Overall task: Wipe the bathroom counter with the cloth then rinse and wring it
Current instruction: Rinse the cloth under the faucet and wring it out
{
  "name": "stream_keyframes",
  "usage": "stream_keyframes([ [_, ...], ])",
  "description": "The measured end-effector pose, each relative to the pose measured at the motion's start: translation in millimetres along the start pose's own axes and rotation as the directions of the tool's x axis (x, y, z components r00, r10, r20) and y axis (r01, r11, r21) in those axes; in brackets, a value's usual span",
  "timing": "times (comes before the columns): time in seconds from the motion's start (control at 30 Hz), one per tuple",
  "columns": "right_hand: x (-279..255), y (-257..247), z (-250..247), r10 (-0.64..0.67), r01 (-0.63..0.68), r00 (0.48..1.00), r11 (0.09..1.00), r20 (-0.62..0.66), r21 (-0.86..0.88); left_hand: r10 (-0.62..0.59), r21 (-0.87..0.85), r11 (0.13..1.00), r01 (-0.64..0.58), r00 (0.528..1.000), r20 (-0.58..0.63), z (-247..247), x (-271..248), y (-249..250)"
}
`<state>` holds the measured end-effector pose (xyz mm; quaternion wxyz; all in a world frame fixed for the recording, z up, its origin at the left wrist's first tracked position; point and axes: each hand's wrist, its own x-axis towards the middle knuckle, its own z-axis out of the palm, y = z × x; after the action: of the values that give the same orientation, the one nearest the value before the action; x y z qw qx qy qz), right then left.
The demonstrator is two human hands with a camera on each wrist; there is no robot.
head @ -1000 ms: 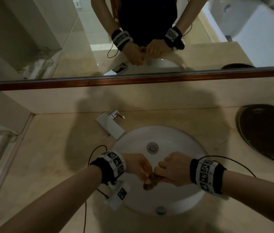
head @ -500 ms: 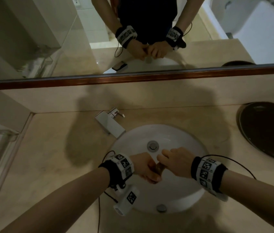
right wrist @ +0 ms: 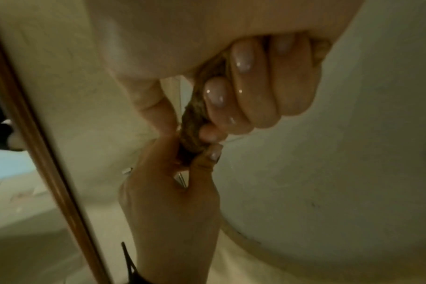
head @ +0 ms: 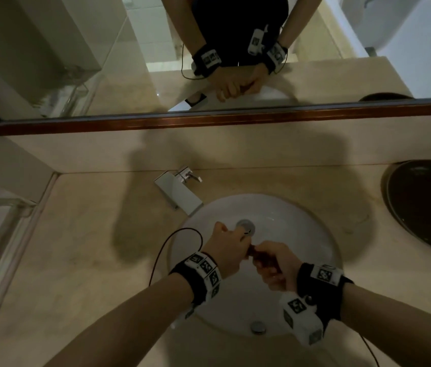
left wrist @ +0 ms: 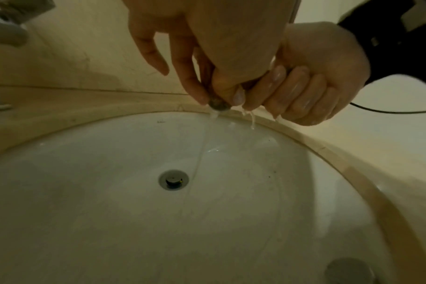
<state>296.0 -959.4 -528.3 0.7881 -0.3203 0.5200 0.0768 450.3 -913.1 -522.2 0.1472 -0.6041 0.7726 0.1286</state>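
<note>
A small brown cloth [head: 258, 256] is twisted into a tight rope between both hands above the white sink basin [head: 312, 234]. My left hand [head: 226, 250] grips one end with thumb and fingers; my right hand [head: 275, 266] is fisted round the other end. In the right wrist view the twisted cloth [right wrist: 192, 123] runs from the right fingers [right wrist: 250, 92] down to the left hand [right wrist: 173, 184]. The left wrist view has water streaming off the cloth's tip [left wrist: 218, 104] into the basin [left wrist: 110, 192] near the drain [left wrist: 173, 179]. Most of the cloth is hidden inside the fists.
A chrome faucet [head: 178, 190] stands at the basin's back left on the beige counter [head: 76, 247]. A dark round tray [head: 426, 205] sits at the right. The mirror [head: 209, 62] with a wooden frame runs along the back wall. A glass panel edges the left.
Both hands have rotated against each other, twisting the cloth tighter. The right wrist has turned so its camera block faces up, and both hands sit slightly farther right over the basin.
</note>
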Motion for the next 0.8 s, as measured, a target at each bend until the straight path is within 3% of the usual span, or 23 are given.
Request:
stream_keyframes([
  [0.07,-0.2,-1.3,-4.0,-0.111,0.107,0.994,0.981,-0.016,-0.165,-0.013,-0.013,1.0,0.013,1.0,0.004,0.2,-4.0,-2.4],
  [0.13,-2.5,-5.2,-7.2,-0.269,0.243,0.963,0.853,0.01,-0.461,-0.012,-0.037,0.999,0.013,1.0,0.027,-2.4,-9.2,-2.7],
  [0.2,-9.7,-11.9,-9.1,-0.368,0.317,0.921,0.525,0.125,-0.79,-0.004,-0.064,0.998,0.01,0.996,0.089,-9.3,-12.8,-1.2],
  [0.27,-20.2,-17.5,-8.4,-0.385,0.313,0.886,0.086,0.258,-0.946,0.037,-0.177,0.984,-0.002,0.98,0.196,-17.6,-15.7,-0.5],
  [0.33,-29.7,-21.4,-7.7,-0.369,0.311,0.839,-0.28,0.401,-0.908,0.155,-0.441,0.897,-0.019,0.949,0.275,-24.6,-18.3,-7.1],
  [0.37,-34.7,-22.8,-7.4,-0.363,0.327,0.797,-0.41,0.482,-0.851,0.213,-0.557,0.831,-0.015,0.932,0.293,-28.2,-18.2,-14.8],
  [0.47,-44.7,-27.2,-11.2,-0.351,0.378,0.591,-0.674,0.726,-0.634,0.281,-0.736,0.676,0.02,0.917,0.283,-35.3,-15.9,-38.2],
  [0.57,-47.5,-35.3,-17.7,-0.328,0.312,0.321,-0.849,0.888,-0.426,0.342,-0.838,0.522,0.157,0.862,0.375,-32.2,-11.3,-41.8],
  [0.63,-49.5,-45.3,-19.4,-0.285,0.284,0.194,-0.9,0.939,-0.332,0.454,-0.9,0.308,0.309,0.784,0.424,-28.8,-8.4,-36.6],
  [0.7,-50.4,-50.5,-21.2,-0.246,0.277,0.14,-0.92,0.959,-0.277,0.563,-0.902,0.186,0.39,0.71,0.423,-29.8,-8.3,-31.4],
  [0.8,-49.2,-52.4,-23.7,-0.178,0.238,0.147,-0.948,0.973,-0.21,0.628,-0.907,0.169,0.385,0.668,0.4,-30.2,-9.5,-21.4],
])
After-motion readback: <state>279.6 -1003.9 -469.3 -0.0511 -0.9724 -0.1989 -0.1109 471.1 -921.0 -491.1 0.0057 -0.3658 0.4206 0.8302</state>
